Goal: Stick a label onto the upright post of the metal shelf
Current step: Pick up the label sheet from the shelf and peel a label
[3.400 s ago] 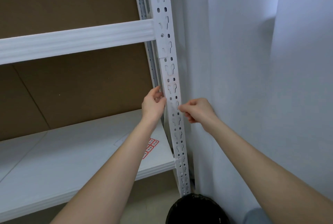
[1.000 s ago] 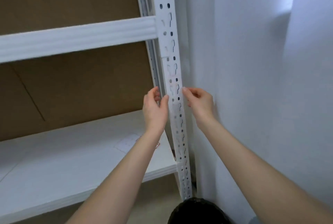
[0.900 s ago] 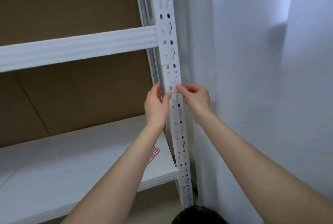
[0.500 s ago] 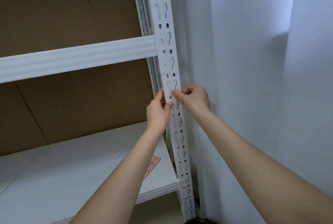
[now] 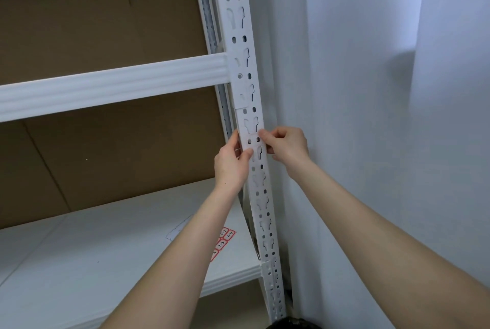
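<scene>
On the white perforated metal shelf post (image 5: 261, 188), a small white label (image 5: 254, 143) lies flat; your left hand (image 5: 231, 165) and right hand (image 5: 287, 146) pinch its edges.

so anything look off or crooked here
Nothing looks damaged or spilled. The label sits square across the post under both hands, the left hand and the right hand. The only stray item is the sticker sheet lying loose on the shelf.
</scene>
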Tool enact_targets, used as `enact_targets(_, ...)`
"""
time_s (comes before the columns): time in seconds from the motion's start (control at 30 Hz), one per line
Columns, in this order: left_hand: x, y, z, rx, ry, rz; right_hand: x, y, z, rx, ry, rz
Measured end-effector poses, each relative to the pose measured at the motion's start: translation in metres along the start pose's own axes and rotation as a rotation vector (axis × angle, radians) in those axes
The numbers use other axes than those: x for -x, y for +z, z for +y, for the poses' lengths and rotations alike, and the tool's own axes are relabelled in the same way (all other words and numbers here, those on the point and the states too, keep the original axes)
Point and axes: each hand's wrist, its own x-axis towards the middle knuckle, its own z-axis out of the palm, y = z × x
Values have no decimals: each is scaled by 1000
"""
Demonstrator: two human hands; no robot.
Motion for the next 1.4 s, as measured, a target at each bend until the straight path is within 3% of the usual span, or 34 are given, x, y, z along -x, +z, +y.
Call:
enact_targets(0.1,1,-1,-1,57,-14,-9,3,2,5,-189,54,-29)
enact_targets(0.2,-2,-2,-1,71,-15,10,5,3,8,-231,60,-21)
enact_targets(0.3,-1,-3,-2,113,-29,-33,12,0,20,-161,125,-39)
enact_targets(0.4,7,-4,-7,165,-42,-92,30,1,32,-101,141,85)
enact_targets(0.5,18,-8,-25,117,-172,3,56,8,34,21,43,156)
enact_targets(0.57,25,-15,-44,15,-237,51,70,20,36,76,-49,89)
enact_targets(0.67,32,-28,-77,-182,-286,58,80,49,48,224,-95,-155)
enact_targets(0.83,63,-59,-136,-357,-457,-114,87,95,91,468,88,-453)
enact_targets(0.97,82,-71,-183,-495,-494,-247,73,119,120,619,199,-533)
enact_targets(1.17,82,-56,-230,-547,-474,-419,43,156,162,655,311,-548)
enact_targets(1.4,74,-57,-270,-684,-384,-521,17,186,194,777,278,-522)
